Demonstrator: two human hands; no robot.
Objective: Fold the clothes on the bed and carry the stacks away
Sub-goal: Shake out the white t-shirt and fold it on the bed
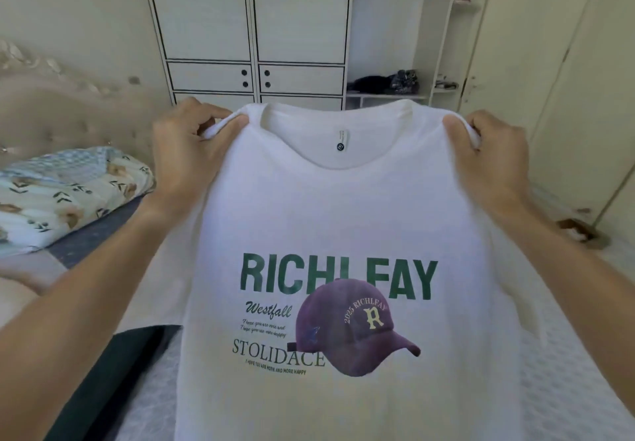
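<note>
White cotton T-shirt [343, 207], printed front

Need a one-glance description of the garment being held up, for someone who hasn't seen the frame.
Facing the white wardrobe, look at the cloth spread across mid-frame: a white T-shirt, gripped at each shoulder by the left hand and right hand. Green RICHLEAY lettering and a printed purple cap set it apart from the floral pillow on the left.

We hold a T-shirt [336, 220] up between left hand [187, 152] and right hand [488, 162], pillow [65, 193] at left, wardrobe [254, 28] behind.
</note>
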